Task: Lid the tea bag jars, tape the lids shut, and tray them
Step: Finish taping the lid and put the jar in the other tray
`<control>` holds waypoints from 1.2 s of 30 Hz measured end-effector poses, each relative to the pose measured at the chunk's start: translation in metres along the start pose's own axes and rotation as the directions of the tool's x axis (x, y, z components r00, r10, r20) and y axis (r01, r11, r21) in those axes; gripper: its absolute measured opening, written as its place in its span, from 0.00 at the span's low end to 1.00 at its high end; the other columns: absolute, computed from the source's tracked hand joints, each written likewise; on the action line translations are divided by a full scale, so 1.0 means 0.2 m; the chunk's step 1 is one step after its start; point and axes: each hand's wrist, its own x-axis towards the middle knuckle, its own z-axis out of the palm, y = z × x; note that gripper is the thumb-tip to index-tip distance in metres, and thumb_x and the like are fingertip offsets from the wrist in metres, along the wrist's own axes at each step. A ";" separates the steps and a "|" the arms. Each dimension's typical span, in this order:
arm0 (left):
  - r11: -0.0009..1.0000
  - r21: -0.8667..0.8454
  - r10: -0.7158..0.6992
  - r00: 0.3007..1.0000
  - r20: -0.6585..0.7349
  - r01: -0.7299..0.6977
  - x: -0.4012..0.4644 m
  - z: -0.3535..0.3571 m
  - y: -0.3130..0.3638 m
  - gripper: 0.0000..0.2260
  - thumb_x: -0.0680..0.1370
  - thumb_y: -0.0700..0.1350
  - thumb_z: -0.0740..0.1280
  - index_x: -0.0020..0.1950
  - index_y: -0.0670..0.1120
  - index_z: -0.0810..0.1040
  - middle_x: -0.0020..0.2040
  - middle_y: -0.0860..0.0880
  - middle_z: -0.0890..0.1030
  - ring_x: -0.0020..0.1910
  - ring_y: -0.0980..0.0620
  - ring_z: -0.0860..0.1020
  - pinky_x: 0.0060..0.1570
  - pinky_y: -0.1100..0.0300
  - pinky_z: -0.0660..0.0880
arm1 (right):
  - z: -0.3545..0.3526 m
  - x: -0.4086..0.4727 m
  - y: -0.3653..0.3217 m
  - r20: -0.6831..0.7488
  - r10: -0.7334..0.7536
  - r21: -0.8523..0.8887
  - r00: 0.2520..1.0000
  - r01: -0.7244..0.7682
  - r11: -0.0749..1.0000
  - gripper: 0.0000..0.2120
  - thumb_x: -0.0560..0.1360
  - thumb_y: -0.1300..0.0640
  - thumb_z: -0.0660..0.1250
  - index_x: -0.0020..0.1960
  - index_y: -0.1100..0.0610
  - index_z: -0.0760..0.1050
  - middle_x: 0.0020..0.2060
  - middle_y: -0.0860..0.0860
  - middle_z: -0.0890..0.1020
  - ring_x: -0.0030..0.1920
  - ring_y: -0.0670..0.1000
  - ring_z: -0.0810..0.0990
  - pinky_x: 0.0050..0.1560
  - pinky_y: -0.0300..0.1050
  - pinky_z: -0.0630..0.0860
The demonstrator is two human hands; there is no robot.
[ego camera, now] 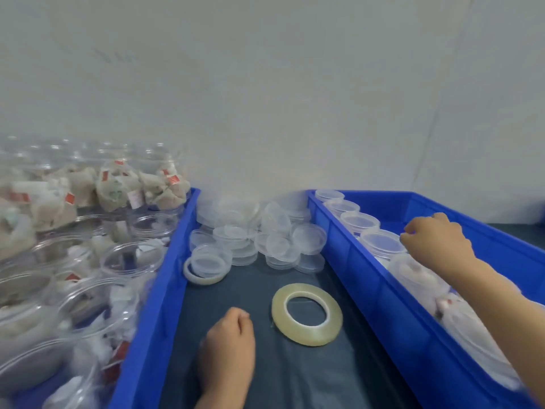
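Observation:
A blue tray on the left holds several open clear jars with tea bags in them. Between the trays lies a heap of clear lids on the dark mat. A roll of clear tape lies flat near the middle. My left hand rests on the mat just left of the roll, fingers curled, holding nothing. The right blue tray holds a row of lidded jars. My right hand hovers over that row, fingers bent above a jar; a grip cannot be made out.
A second, smaller tape roll lies under a lid beside the left tray's wall. A pale wall stands close behind everything. Dark mat shows between the trays in front of the tape.

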 end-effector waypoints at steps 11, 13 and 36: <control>0.981 -0.156 0.106 0.993 -0.060 -0.115 -0.16 -0.57 0.31 0.12 0.78 0.58 0.54 0.60 0.59 0.64 0.58 0.57 0.75 0.55 0.52 0.74 0.50 0.55 0.69 | 0.01 -0.68 -0.93 0.162 -0.707 0.656 0.689 0.460 0.598 0.13 0.74 0.61 0.62 0.36 0.47 0.78 0.26 0.40 0.76 0.28 0.37 0.72 0.28 0.28 0.66; 0.990 -0.052 0.126 0.984 -0.127 -0.134 -0.17 -0.70 0.29 0.10 0.79 0.54 0.53 0.59 0.58 0.65 0.58 0.55 0.74 0.56 0.51 0.74 0.51 0.54 0.69 | 0.02 -0.80 -1.06 0.145 -0.756 0.779 0.639 0.397 0.485 0.16 0.73 0.64 0.62 0.28 0.51 0.72 0.20 0.41 0.73 0.23 0.39 0.69 0.27 0.33 0.65; 0.970 0.213 0.067 0.715 -0.696 0.117 0.18 -1.37 -0.25 0.14 0.76 0.42 0.68 0.59 0.45 0.70 0.60 0.35 0.69 0.51 0.34 0.74 0.44 0.51 0.65 | -0.02 -1.17 -1.49 0.168 -0.834 0.931 0.526 0.194 0.310 0.12 0.74 0.61 0.61 0.40 0.47 0.78 0.38 0.51 0.82 0.34 0.46 0.76 0.30 0.35 0.72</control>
